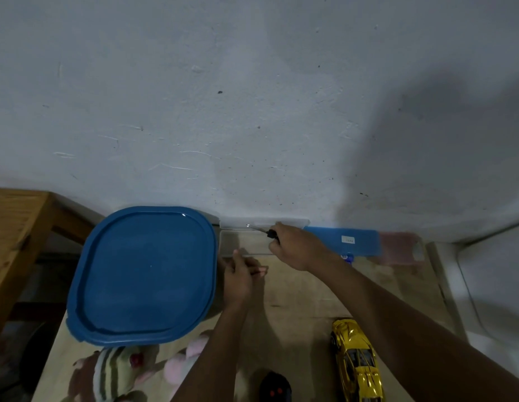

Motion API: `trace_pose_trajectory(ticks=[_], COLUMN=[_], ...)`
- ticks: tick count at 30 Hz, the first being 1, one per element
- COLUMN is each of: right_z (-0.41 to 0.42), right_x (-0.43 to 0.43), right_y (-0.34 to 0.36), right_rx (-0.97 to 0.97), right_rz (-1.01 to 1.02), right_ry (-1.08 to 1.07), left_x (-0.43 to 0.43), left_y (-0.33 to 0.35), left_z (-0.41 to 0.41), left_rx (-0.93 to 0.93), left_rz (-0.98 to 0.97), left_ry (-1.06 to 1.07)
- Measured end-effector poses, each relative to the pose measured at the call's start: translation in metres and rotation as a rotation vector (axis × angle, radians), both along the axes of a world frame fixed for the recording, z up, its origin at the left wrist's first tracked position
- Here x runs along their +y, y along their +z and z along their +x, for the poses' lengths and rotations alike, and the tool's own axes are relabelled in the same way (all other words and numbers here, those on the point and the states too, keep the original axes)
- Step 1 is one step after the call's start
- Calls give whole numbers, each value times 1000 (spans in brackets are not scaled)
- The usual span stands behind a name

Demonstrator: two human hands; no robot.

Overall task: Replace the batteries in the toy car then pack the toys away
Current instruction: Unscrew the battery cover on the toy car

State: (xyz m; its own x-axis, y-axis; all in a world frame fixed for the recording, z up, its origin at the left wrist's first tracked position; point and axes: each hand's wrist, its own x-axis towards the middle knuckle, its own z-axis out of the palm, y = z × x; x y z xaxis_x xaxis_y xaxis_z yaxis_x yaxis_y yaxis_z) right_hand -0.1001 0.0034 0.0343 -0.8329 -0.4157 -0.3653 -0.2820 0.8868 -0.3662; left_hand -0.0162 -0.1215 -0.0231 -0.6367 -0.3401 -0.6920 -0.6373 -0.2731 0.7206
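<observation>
Right hand (296,248) clamps screwdriver (262,230) over clear case (246,242); left hand (238,274) loosely curled, empty.

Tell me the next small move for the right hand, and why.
Probably lift the black-handled screwdriver clear of the clear plastic case and carry it toward the shiny yellow toy car. The right hand already grips the tool over the open case, and the car sits untouched nearby.

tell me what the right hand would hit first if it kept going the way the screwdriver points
Probably the open lid of the clear case against the wall. The right hand holds a screwdriver whose tip sits at or just before that lid; depth is unclear.
</observation>
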Motion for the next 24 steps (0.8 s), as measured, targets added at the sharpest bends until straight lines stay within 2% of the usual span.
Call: trace_pose_trajectory(ticks=[6,10,13,16,18,21,24], right_z=[14,46,81,119,139,156,158], right_x=[17,40,69,110,142,183,204], right_y=[13,26,27,16,-1,-32,-51], right_rx=[70,-14,-74,-62,-19,-22,-2], right_rz=[-127,-319,-426,-475,-464,-361,-307], right_ry=[-129,-259,-389,-505,-571,-672,-719], left_x=[-1,0,3,18,40,82,121], left_y=[6,3,6,21,37,52,52], left_z=[-4,-3,-1,12,30,67,99], left_rx=[33,-31,-72,32,117,199,102], left_rz=[34,0,10,-7,-135,-340,-390], left_ry=[16,17,95,157,28,-393,-829])
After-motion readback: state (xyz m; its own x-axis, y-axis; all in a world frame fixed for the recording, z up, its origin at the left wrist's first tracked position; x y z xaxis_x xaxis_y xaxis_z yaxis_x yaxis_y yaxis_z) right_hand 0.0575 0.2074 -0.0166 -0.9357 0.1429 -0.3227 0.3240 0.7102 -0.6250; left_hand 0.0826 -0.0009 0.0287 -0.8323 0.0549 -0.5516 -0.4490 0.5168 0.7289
